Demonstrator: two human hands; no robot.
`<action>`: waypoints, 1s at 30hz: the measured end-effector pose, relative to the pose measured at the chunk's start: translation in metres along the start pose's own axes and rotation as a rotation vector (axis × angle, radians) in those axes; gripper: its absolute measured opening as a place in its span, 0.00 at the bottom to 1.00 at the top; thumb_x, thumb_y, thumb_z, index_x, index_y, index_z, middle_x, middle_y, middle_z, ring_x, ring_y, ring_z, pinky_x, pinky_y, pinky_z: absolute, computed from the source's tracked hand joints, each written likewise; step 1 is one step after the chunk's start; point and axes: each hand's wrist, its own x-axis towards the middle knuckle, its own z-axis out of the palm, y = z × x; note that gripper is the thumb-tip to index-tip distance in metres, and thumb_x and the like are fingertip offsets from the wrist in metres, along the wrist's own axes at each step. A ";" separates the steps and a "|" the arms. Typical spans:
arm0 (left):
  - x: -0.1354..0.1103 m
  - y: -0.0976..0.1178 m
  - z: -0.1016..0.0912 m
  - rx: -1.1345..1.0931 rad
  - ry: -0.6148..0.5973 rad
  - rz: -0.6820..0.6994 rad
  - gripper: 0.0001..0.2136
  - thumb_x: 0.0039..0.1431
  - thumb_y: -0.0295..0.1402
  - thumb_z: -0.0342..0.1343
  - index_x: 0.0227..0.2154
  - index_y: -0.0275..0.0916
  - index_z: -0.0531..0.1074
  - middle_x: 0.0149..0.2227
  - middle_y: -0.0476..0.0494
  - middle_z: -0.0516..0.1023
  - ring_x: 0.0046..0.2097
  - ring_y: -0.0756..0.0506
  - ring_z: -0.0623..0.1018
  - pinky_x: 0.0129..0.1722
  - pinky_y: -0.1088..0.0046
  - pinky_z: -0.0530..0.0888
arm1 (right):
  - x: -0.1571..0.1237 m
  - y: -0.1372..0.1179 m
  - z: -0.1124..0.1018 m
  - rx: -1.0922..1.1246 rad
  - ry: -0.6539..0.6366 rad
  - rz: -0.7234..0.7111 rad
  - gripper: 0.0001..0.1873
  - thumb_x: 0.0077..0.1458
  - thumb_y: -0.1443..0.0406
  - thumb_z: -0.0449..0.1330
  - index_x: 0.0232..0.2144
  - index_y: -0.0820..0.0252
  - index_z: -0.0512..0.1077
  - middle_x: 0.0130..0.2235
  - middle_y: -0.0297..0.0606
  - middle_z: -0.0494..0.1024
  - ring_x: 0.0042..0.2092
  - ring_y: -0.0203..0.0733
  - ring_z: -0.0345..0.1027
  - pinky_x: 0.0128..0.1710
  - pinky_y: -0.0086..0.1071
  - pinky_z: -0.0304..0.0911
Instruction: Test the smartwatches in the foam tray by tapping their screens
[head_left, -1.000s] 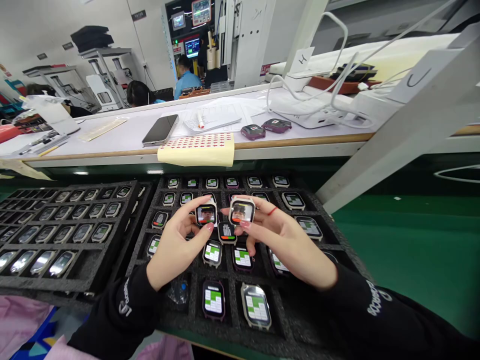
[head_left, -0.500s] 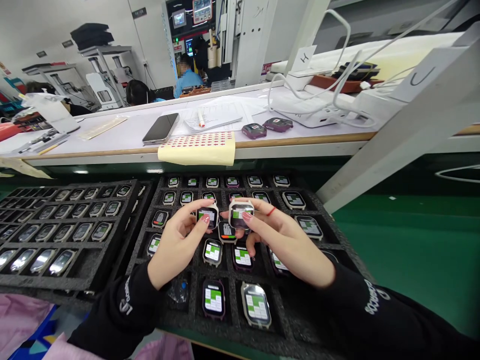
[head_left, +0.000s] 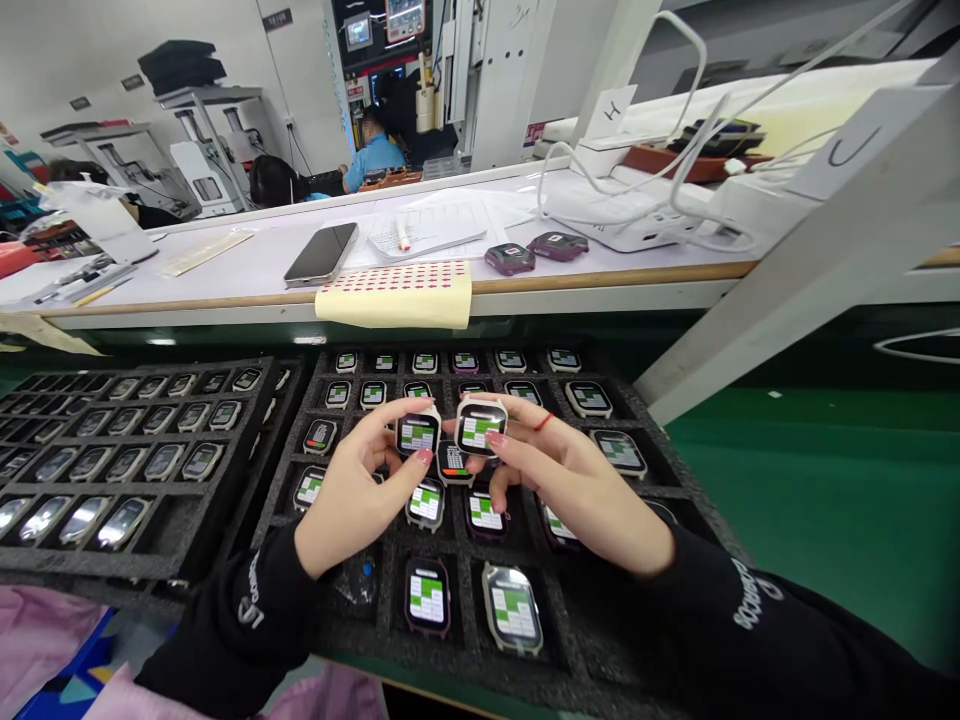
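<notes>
My left hand (head_left: 367, 485) grips a light-framed smartwatch body (head_left: 418, 434), with the thumb by its lower edge. Beside it, my right hand (head_left: 559, 465) holds another smartwatch body (head_left: 481, 427), its thumb on the lit screen. Both screens show a green and white grid. Under the hands lies a black foam tray (head_left: 465, 655) whose compartments hold several strapless watches. Just below the two held ones sits a watch (head_left: 454, 463) with white text and a red and green strip. Nearer to me are a purple-framed watch (head_left: 427, 597) and a silver-framed one (head_left: 512, 608).
To the left is another foam tray (head_left: 169, 540) with several dark-screened watches. A shelf behind carries a phone (head_left: 322, 254), papers (head_left: 431, 232), two purple watch bodies (head_left: 534, 253) and white cables (head_left: 679, 190). A slanted white post (head_left: 750, 270) rises at right. A person in blue (head_left: 375, 155) sits beyond.
My left thumb has slid down from the middle of its watch's screen to the lower edge. Both held screens now show the green and white grid more plainly. My right thumb has barely shifted.
</notes>
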 end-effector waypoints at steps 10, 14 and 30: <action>0.003 -0.002 -0.002 0.062 0.101 0.000 0.12 0.61 0.34 0.60 0.47 0.46 0.74 0.48 0.46 0.78 0.43 0.46 0.78 0.39 0.71 0.75 | -0.001 0.000 0.001 -0.039 -0.036 -0.027 0.29 0.54 0.56 0.67 0.54 0.58 0.64 0.49 0.47 0.74 0.36 0.40 0.71 0.22 0.27 0.72; 0.001 0.001 -0.002 0.092 0.075 0.014 0.14 0.60 0.33 0.60 0.49 0.46 0.73 0.51 0.46 0.76 0.44 0.46 0.77 0.37 0.72 0.72 | -0.001 0.001 0.002 -0.046 -0.029 -0.028 0.30 0.53 0.58 0.68 0.54 0.58 0.63 0.51 0.46 0.72 0.36 0.38 0.71 0.22 0.26 0.72; 0.001 0.006 -0.021 0.706 -0.049 -0.163 0.17 0.69 0.42 0.45 0.49 0.42 0.75 0.33 0.47 0.78 0.36 0.44 0.76 0.37 0.69 0.70 | -0.008 -0.025 -0.036 -1.187 -0.091 0.197 0.33 0.57 0.58 0.60 0.63 0.65 0.65 0.19 0.28 0.72 0.26 0.42 0.71 0.29 0.33 0.64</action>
